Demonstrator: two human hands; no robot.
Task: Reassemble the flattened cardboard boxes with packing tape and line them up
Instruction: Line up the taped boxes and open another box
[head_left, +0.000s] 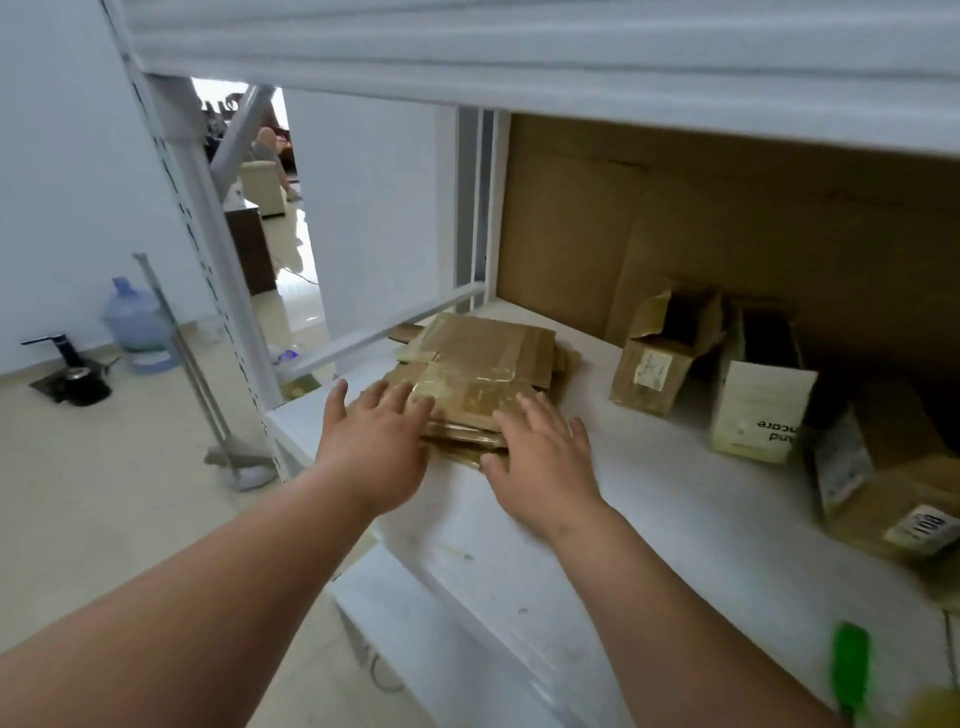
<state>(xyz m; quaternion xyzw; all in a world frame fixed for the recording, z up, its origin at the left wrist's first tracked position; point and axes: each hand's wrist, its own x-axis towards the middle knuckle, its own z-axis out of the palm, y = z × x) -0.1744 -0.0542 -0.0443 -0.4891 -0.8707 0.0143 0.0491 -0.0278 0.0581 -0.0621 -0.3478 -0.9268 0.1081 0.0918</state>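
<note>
Reaching with both arms into a white shelf (649, 483). Spreading the left hand (376, 441) wide and flat, fingers straight, on the near left edge of the stack of flattened cardboard boxes (483, 374). Laying the right hand (545, 457) also wide and flat on the near right corner of the same stack, fingers apart, not curling around anything. Touching the stack with the fingertips of both hands; gripping cannot be told, because of some blur.

Lying near the left end of the shelf board, this stack, with shiny tape strips on the top piece. Standing further right on the same board, well apart from the stack, three opened boxes (665, 358) with labels, leaning on each other. Covering the back of the shelf, a big cardboard sheet (675, 218). Showing at the lower right corner, a blurred green thing (851, 670). Resting on the floor at left, a water bottle (136, 325) and a mop (228, 415).
</note>
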